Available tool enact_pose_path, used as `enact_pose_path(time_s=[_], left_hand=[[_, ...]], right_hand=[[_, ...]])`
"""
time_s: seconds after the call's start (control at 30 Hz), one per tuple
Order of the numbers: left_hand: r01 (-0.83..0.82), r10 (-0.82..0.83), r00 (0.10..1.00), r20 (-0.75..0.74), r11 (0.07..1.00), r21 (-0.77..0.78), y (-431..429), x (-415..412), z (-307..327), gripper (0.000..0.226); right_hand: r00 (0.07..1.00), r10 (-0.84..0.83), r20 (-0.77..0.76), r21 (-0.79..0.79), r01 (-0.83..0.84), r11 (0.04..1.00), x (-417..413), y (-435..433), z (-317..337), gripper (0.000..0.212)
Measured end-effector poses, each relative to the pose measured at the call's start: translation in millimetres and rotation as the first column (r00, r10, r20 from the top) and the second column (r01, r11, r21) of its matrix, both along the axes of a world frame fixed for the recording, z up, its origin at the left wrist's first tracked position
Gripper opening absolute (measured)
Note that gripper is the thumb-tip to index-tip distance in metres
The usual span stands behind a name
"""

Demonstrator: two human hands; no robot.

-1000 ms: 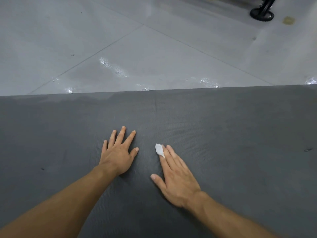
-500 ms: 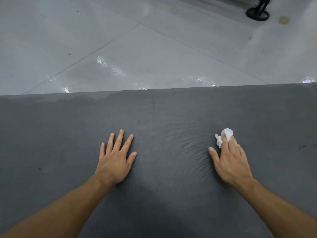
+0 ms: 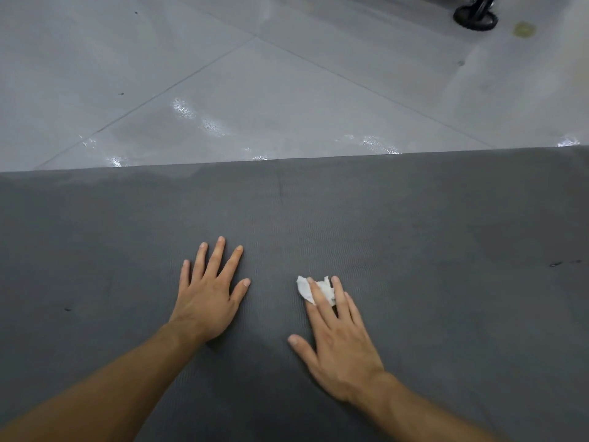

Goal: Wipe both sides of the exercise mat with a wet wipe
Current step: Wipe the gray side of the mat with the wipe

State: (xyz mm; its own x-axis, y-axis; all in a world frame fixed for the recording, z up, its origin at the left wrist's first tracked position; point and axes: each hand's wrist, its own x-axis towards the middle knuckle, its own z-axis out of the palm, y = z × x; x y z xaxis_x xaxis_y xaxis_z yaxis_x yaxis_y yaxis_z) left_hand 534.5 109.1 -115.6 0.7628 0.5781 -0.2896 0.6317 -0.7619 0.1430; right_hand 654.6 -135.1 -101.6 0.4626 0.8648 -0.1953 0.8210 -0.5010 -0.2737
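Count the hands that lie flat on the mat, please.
2: the left hand rests bare on the mat; the right hand presses the wet wipe onto it.

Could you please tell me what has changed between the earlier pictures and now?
The right hand, pressing the wet wipe down, swept right across the mat, then back left to about where it began. The left hand stayed flat on the mat, which has not shifted.

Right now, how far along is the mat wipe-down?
Done: unclear; the mat shows a darker patch by its far edge, possibly damp. In hand: right hand presses the wet wipe flat on the upward face, left hand braced beside it. Left: dark specks at the right; the hidden side's state cannot be told.
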Motion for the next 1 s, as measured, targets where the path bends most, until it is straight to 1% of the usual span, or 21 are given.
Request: enact_pose_path(time_s=[0.13, 0.2, 0.27, 0.33, 0.43, 0.5, 0.6, 0.73, 0.8, 0.83, 0.93, 1.0], left_hand=[[0.021, -0.021, 1.000, -0.002, 1.000, 0.010, -1, -4, 1, 0.082], [0.028, -0.028, 1.000, 0.001, 1.000, 0.008, -2, -6, -1, 0.082], [0.034, -0.034, 0.999, 0.001, 0.999, 0.008, -2, -7, -2, 0.081], [0.031, -0.031, 0.999, 0.007, 1.000, 0.002, -2, -7, -3, 0.081], [0.028, -0.028, 1.000, 0.008, 1.000, 0.000, -3, -7, -2, 0.081], [0.026, -0.026, 0.999, 0.021, 1.000, -0.015, -4, -7, -1, 0.081], [0.025, -0.025, 1.000, 0.015, 1.000, -0.008, -5, -9, -1, 0.081], [0.024, -0.024, 0.999, 0.034, 1.000, -0.006, -8, -11, -1, 0.080], [0.024, -0.023, 0.999, 0.043, 1.000, -0.009, -8, -12, -2, 0.079], [0.023, -0.023, 0.999, 0.040, 1.000, -0.005, -8, -12, -2, 0.079], [0.024, -0.024, 0.999, 0.028, 1.000, 0.003, -8, -12, -3, 0.079], [0.018, -0.018, 0.999, 0.041, 1.000, 0.000, -9, -11, -2, 0.079]], right_hand=[[0.998, 0.040, 0.055, 0.006, -0.040, 0.999, 4, -7, -5, 0.083], [0.997, 0.052, 0.049, 0.032, -0.053, 0.998, 20, -17, -5, 0.084], [0.999, -0.010, 0.046, 0.051, 0.008, 0.999, 43, -30, -6, 0.084], [0.988, -0.121, 0.096, 0.029, 0.119, 0.992, 72, -46, -9, 0.084], [0.946, -0.283, 0.157, -0.041, 0.293, 0.955, 111, -76, -14, 0.091], [0.911, -0.376, 0.171, -0.037, 0.387, 0.921, 127, -94, -13, 0.093], [0.888, -0.430, 0.163, -0.015, 0.438, 0.899, 127, -102, -14, 0.093], [0.880, -0.467, 0.084, 0.025, 0.467, 0.884, 104, -75, -19, 0.099], [0.901, -0.433, 0.034, 0.040, 0.431, 0.901, 85, -56, -17, 0.098], [0.923, -0.385, 0.016, 0.061, 0.383, 0.922, 72, -47, -14, 0.096], [0.987, -0.156, -0.039, 0.101, 0.159, 0.982, 26, -26, -3, 0.093], [0.996, 0.008, -0.087, 0.102, 0.001, 0.995, -8, -19, 3, 0.093]])
